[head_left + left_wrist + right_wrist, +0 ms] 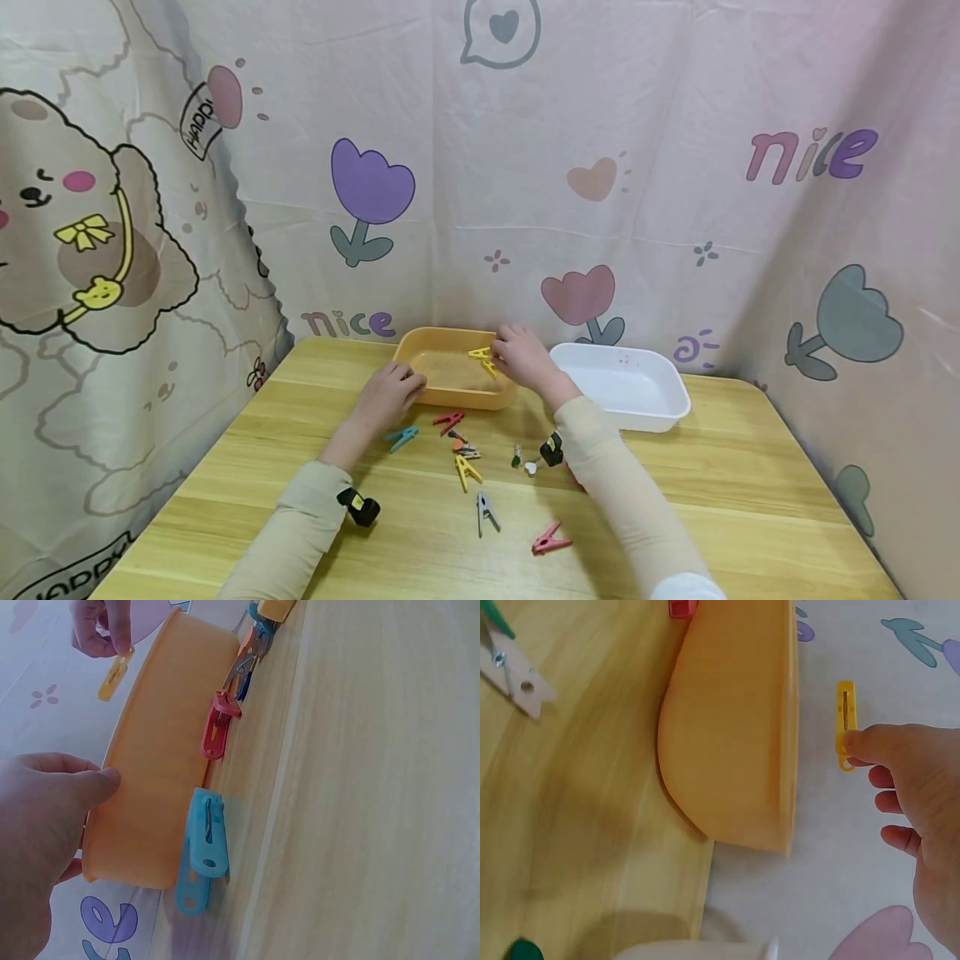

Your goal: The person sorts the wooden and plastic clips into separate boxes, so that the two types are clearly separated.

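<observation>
At the back of the table stands an orange plastic tray (457, 398). My left hand (390, 387) pinches its near left rim, thumb against the outer wall in the left wrist view. Above the tray, my right hand (525, 357) pinches a yellow clothespin (845, 712) between thumb and finger. In front of the tray lie a teal clothespin (208, 832) and a red clothespin (219, 727). Nearer me are another yellow clothespin (467, 472), a grey clothespin (486, 511) and a pinkish-red clothespin (551, 539).
A white tray (637, 408) stands to the right of the orange one, close to my right forearm. Small decorated clips (465, 448), a green clip (517, 455) and a white heart clip (531, 468) lie mid-table. A printed curtain (480, 167) hangs behind the table.
</observation>
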Action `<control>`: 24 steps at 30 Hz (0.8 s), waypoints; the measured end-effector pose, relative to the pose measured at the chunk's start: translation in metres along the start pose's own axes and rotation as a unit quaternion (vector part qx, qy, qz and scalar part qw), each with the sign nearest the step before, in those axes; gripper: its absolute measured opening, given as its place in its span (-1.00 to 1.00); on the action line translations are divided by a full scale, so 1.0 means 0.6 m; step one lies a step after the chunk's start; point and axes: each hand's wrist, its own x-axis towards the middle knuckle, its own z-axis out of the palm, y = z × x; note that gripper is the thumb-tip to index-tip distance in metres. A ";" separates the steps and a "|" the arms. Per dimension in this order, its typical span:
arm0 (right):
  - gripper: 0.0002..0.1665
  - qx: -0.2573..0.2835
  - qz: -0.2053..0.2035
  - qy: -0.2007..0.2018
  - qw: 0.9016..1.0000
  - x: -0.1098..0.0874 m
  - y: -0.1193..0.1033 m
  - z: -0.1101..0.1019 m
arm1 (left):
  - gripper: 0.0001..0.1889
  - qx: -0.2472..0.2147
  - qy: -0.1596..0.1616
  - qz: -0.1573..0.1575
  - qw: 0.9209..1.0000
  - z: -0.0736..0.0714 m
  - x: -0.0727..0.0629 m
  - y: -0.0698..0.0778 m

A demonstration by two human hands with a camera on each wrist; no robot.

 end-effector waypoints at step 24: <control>-0.75 0.003 0.063 -0.070 0.996 0.029 -0.022 0.028 | -0.92 0.001 -0.008 -0.004 1.000 -0.005 0.000 0.002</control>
